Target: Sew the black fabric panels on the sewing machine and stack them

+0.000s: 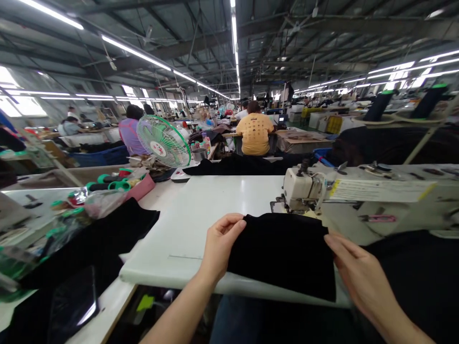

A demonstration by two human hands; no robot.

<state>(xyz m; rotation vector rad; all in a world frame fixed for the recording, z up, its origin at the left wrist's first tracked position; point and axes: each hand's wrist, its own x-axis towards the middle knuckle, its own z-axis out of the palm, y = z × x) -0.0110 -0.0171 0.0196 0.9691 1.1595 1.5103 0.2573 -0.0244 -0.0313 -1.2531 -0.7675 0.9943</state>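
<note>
A piece of black fabric [285, 255] lies on the near edge of the white sewing table [201, 215], just in front of the sewing machine [304, 188]. My left hand [220, 246] pinches the fabric's upper left corner between thumb and fingers. My right hand [358, 270] holds the fabric's right edge, fingers closed along it. The cloth hangs a little over the table's front edge.
A pile of black fabric [96, 243] lies at the left, beside a pink tray [141, 187] with green-handled tools. A small green fan [164, 142] stands at the back. More black cloth [419, 277] lies at the right. Other workers, one in a yellow shirt [255, 134], sit farther off.
</note>
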